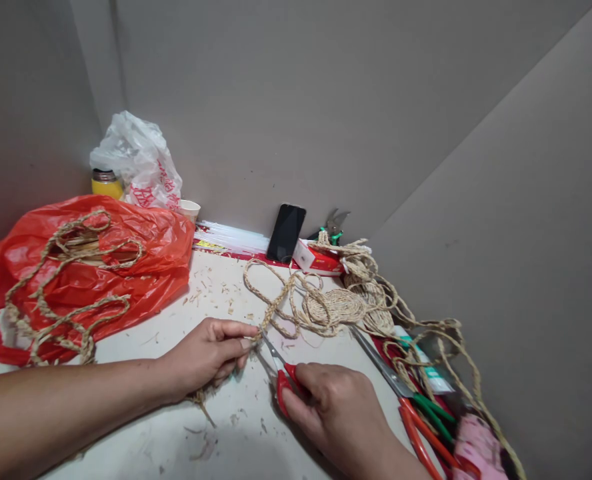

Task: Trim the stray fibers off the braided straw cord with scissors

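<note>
My left hand (216,353) is closed, pinching a braided straw cord (275,305) between thumb and forefinger. From the pinch, the cord runs away over the table into loose loops. Frayed straw ends show below the hand. My right hand (333,407) grips a small pair of scissors (282,373) by its red handles. The scissors' blades are slightly apart, with their tips touching or right beside the cord at my left fingertips; whether the cord lies between them I cannot tell. Behind the blades lies a coiled flat mat of braided cord (333,309).
A red plastic bag (161,267) bearing more braid (51,293) covers the left. At the back are a phone (286,232), paper cup (190,210), yellow jar (107,185), white bag (136,157) and pruning shears (335,223). Large orange-handled scissors (411,413) and cord bundles line the right.
</note>
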Motion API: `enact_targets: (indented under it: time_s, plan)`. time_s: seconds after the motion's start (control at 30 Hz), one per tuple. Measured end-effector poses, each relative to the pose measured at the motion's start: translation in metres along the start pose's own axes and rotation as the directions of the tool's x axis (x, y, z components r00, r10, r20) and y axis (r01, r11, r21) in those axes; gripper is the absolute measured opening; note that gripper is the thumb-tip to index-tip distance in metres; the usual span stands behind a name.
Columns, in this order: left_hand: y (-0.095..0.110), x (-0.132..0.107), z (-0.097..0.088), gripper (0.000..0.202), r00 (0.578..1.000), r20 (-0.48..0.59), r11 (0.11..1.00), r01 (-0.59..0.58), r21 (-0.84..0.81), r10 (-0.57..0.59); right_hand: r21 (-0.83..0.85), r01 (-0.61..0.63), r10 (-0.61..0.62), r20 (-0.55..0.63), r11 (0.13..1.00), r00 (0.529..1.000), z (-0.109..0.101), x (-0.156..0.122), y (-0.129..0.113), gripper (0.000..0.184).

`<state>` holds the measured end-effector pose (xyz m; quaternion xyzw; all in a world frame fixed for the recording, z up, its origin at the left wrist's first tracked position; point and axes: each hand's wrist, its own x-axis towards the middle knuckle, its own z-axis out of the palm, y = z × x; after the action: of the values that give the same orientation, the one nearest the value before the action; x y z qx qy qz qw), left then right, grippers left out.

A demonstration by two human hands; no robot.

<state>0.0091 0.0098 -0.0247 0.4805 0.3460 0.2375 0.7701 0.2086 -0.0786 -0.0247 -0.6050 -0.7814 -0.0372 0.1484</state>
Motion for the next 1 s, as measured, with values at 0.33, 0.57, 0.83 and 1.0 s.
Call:
enact_targets:
  time_s: [0.33, 0.57, 0.83, 1.0]
  plan:
    - [0.001, 0.002, -0.003, 0.029, 0.999, 0.045, 0.994, -0.002, -0.110, 0.007, 0.071, 0.043, -0.040, -0.042, 0.997, 0.998, 0.004, 0.000, 0.006, 0.031]
    - [0.000, 0.003, -0.002, 0.020, 0.994, 0.065, 0.988, -0.082, -0.133, 0.091, 0.385, -0.126, 0.143, -0.014, 0.914, 0.990, 0.007, 0.005, 0.010, 0.035]
    - [0.006, 0.000, -0.002, 0.030, 0.996, 0.083, 0.994, -0.020, -0.108, 0.029, 0.496, -0.151, 0.163, 0.021, 0.855, 0.986, 0.007, 0.004, 0.010, 0.033]
    - [0.005, -0.001, -0.003, 0.029, 1.000, 0.024, 0.996, -0.012, -0.084, 0.014, 0.408, -0.103, 0.126, -0.030, 0.907, 0.992, 0.007, 0.003, 0.011, 0.032]
